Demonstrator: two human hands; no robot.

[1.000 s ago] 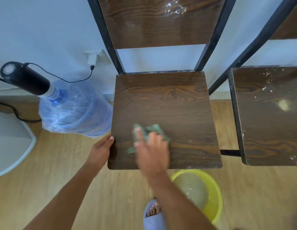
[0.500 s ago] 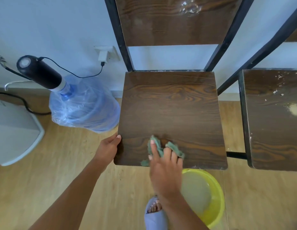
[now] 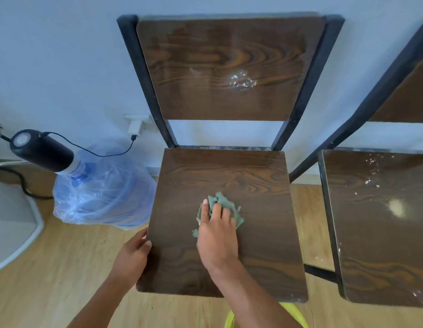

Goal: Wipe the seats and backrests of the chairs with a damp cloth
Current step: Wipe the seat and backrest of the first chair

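Observation:
A dark wood-grain chair with a black metal frame stands against the wall; its seat [image 3: 229, 181] is in front of me and its backrest [image 3: 220, 67] carries a wet smear at the right. My right hand [image 3: 217, 235] presses a crumpled green cloth [image 3: 223, 205] flat onto the middle of the seat. My left hand [image 3: 134, 254] grips the seat's left front edge. A second chair's seat [image 3: 376, 223], at the right, is speckled with white crumbs and a pale spot.
A blue water jug [image 3: 99, 190] wrapped in plastic, with a black pump [image 3: 40, 150] on top and a cable to a wall charger [image 3: 136, 125], lies left of the chair. A yellow basin [image 3: 229, 320] peeks out below the seat. A white object [image 3: 11, 228] sits at the far left on the wooden floor.
My right hand has slid the cloth from the seat's front edge toward its middle. The view has tilted upward, showing the whole backrest. My left hand stays on the seat's edge.

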